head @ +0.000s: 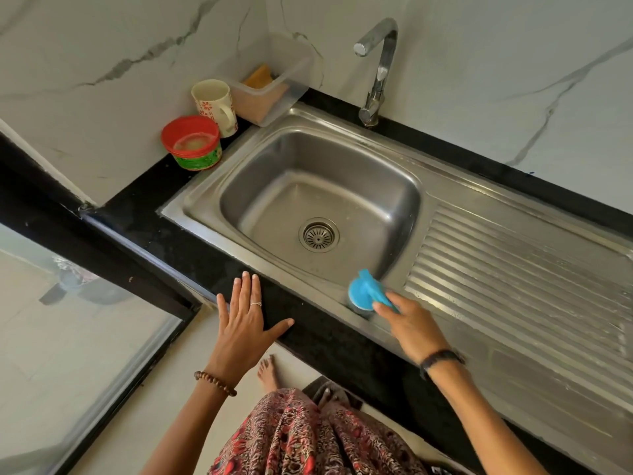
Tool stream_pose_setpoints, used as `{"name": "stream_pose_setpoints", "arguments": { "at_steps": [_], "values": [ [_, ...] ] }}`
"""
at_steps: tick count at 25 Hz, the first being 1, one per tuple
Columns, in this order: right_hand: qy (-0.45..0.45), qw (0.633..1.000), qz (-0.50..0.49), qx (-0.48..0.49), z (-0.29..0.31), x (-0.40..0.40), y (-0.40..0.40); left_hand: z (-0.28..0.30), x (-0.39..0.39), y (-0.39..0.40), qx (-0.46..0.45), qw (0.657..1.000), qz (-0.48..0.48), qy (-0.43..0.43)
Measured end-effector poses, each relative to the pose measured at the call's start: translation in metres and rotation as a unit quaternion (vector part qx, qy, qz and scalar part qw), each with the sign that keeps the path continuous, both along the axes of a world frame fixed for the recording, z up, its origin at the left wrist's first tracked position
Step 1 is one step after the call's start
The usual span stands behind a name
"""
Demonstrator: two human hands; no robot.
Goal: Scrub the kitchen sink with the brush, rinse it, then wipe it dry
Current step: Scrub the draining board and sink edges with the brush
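A stainless steel sink (404, 173) with a round drain (318, 234) is set in a black counter (144, 214). My right hand (412, 325) grips the handle of a blue scrub brush (364, 291), whose head presses on the sink's near rim at the basin's front right corner. My left hand (245, 318) lies flat with fingers spread on the black counter edge, left of the brush. A chrome tap (378, 63) stands behind the basin with no water running.
At the back left stand a red-lidded tub (191, 142), a floral mug (214, 104) and a clear plastic box (274, 87) holding a sponge. A ribbed drainboard (520, 279) extends to the right. Marble wall behind; a glass panel (68, 320) sits lower left.
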State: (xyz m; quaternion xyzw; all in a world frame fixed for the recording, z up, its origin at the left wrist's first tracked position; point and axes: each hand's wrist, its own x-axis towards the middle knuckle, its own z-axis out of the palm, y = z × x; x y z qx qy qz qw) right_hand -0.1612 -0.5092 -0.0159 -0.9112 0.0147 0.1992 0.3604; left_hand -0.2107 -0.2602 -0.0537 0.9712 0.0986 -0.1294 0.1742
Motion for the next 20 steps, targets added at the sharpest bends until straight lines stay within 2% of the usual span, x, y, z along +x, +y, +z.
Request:
{"name": "stream_pose_setpoints", "arguments": {
  "at_steps": [4,6,8,12,14,17,20],
  "values": [
    [0.027,0.997,0.064,0.023,-0.007,0.06,0.092,0.002,0.002,0.004,0.013,1.0,0.007,0.012],
    [0.024,0.996,0.076,0.029,-0.006,0.071,0.106,0.002,0.004,0.006,0.016,1.0,0.006,0.011],
    [0.023,0.996,0.075,0.032,-0.008,0.058,0.085,0.001,0.007,0.01,0.015,1.0,0.006,0.005],
    [0.032,0.999,0.002,0.027,-0.001,0.006,0.011,-0.003,0.011,0.013,0.011,1.0,0.015,0.001],
    [0.027,0.999,0.038,-0.002,0.002,0.008,0.01,-0.003,0.012,0.015,0.003,1.0,0.024,-0.002],
    [0.02,0.994,0.105,0.0,0.001,0.051,0.076,-0.003,0.01,0.021,0.005,0.999,0.04,-0.002],
    [0.014,0.988,0.141,0.057,-0.01,0.091,0.163,-0.003,0.01,0.031,0.009,0.999,0.049,-0.004]
  ]
}}
